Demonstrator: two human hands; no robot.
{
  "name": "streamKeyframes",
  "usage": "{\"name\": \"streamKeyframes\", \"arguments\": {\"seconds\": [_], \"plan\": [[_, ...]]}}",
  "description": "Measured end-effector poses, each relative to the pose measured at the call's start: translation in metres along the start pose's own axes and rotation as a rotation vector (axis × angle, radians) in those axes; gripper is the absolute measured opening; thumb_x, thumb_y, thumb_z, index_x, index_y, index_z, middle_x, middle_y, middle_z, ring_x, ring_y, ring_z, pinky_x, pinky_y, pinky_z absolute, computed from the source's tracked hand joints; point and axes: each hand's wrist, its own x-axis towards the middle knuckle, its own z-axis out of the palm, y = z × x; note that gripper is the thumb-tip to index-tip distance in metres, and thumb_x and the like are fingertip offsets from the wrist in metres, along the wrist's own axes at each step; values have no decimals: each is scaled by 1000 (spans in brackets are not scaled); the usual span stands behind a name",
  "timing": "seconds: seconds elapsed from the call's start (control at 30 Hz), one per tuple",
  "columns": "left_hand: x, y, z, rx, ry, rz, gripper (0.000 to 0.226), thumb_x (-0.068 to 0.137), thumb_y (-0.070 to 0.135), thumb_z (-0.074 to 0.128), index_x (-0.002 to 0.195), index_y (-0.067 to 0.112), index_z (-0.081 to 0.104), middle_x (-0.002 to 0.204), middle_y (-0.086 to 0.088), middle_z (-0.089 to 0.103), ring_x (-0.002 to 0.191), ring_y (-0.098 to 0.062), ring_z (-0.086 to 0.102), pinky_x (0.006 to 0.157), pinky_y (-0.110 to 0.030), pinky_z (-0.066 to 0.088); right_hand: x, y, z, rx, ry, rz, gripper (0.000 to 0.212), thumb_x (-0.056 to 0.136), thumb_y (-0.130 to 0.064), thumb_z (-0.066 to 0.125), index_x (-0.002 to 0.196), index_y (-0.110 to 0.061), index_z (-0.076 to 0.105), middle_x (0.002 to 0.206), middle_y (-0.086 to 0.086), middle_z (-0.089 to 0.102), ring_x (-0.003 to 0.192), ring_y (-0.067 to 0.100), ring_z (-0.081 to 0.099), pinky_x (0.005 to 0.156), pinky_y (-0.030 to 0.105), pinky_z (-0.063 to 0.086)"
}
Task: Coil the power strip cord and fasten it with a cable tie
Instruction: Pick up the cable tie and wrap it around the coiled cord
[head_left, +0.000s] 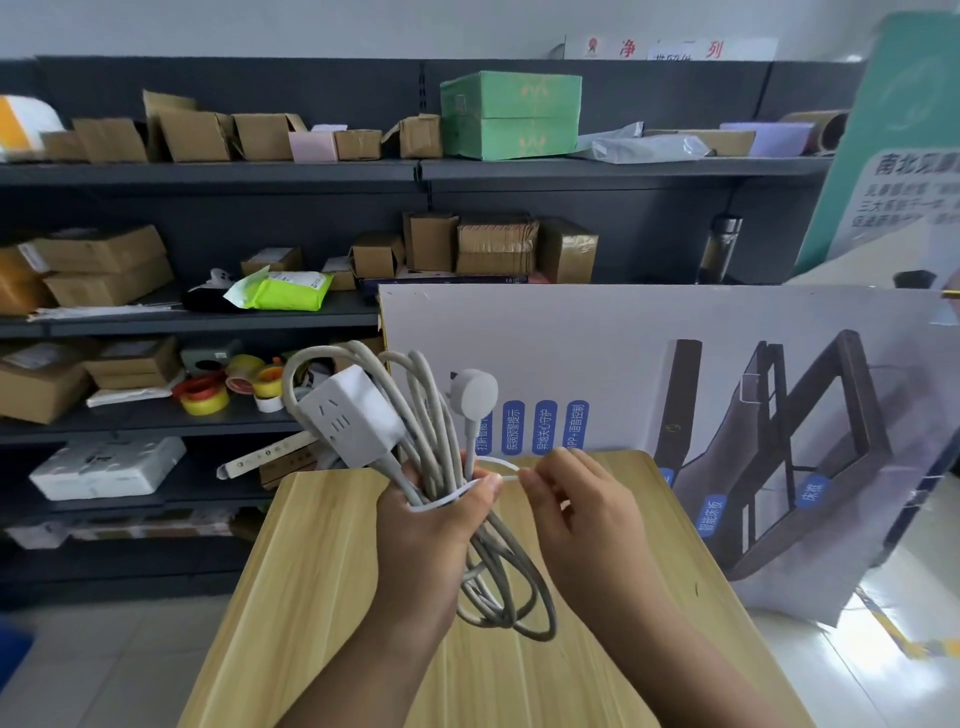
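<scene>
Left hand (431, 525): raised above the far half of the desk, fingers wrapped around the middle of the coiled cord, thumb tip pressed onto the cable tie where it crosses the bundle.
Right hand (576, 514): just beside the left hand, thumb and forefinger pinching the free end of the cable tie; the other fingers are curled loosely under.
Cord (498, 587): grey, gathered into several long loops; some loops stand up above the left fist, the rest hang below it, over the desk but not clearly touching it.
Cable tie (496, 464): thin and white, looped around the gathered cord at the left hand, its tail running across to the right hand.
Power strip (350, 415): small white block with sockets facing the camera, tilted, at the upper left of the bundle, held up in the air.
Plug (474, 391): round, grey-white, sticking up beside the upper loops.
Desk (311, 571): light wood, its far edge just behind the hands.
Printed board (675, 364): large, propped behind the desk's far right corner.
Shelves (208, 171): dark, beyond the desk's far left, stacked with cardboard boxes and tape rolls.
</scene>
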Motion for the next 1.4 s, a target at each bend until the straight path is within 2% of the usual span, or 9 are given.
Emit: {"name": "streamKeyframes", "arguments": {"seconds": [0.3,0.47,0.63,0.8,0.9,1.0,1.13,1.33,1.4], "plan": [[8,-1,-4,-96,-38,-111,29,76,1,75,99,19,73,77,5,74,70,-9,69,72,-36,56,-5,6,-10,249,-10,114,27,91,-15,60,67,-7,52,58,4,55,55,21,51,50,33,40],[8,-2,-11,-106,-120,-128,33,67,9,80,98,18,75,71,-1,68,63,-15,64,64,-40,56,-2,17,-26,374,14,191,24,93,-4,58,69,-5,55,66,1,59,55,15,54,51,21,44],[6,0,-11,-149,-145,-127,26,65,12,79,88,20,73,68,4,66,63,-12,61,67,-34,50,7,21,-28,627,123,366,29,98,-12,52,72,2,52,58,1,58,53,17,54,50,30,47],[3,5,-8,-137,-100,-60,22,78,1,73,92,18,71,70,8,73,67,-7,68,71,-32,51,4,5,-23,805,-99,458,25,90,-29,64,95,-6,54,75,10,63,63,22,65,53,29,54],[0,5,-5,-140,-120,-53,25,77,2,74,98,15,70,73,7,74,69,-7,70,69,-30,50,-4,-1,-16,805,-147,404,33,78,-23,79,102,-11,59,78,15,71,67,25,69,61,29,58],[-4,4,-3,-138,-229,-83,26,68,9,81,90,17,71,67,6,68,63,-9,65,66,-32,48,-1,-1,-12,759,-15,384,6,84,-10,70,89,-9,69,76,13,73,70,25,71,67,32,60],[-8,4,-2,-119,-368,-97,22,64,8,75,78,25,74,65,5,66,63,-12,64,64,-31,48,3,3,-10,778,-19,408,7,87,-9,66,84,-6,72,74,19,70,72,28,69,68,32,60],[-5,4,-3,39,-351,-66,39,72,4,79,98,33,73,81,4,75,85,-20,71,80,-52,56,3,2,-9,941,22,528,10,91,-4,60,83,-4,66,74,18,67,71,31,67,65,34,58],[-4,3,-3,50,-334,-61,41,73,5,79,101,34,73,84,6,76,85,-16,71,80,-48,57,3,0,-8,910,36,533,8,90,-7,62,85,-4,68,76,20,70,74,34,70,67,35,59]]}}
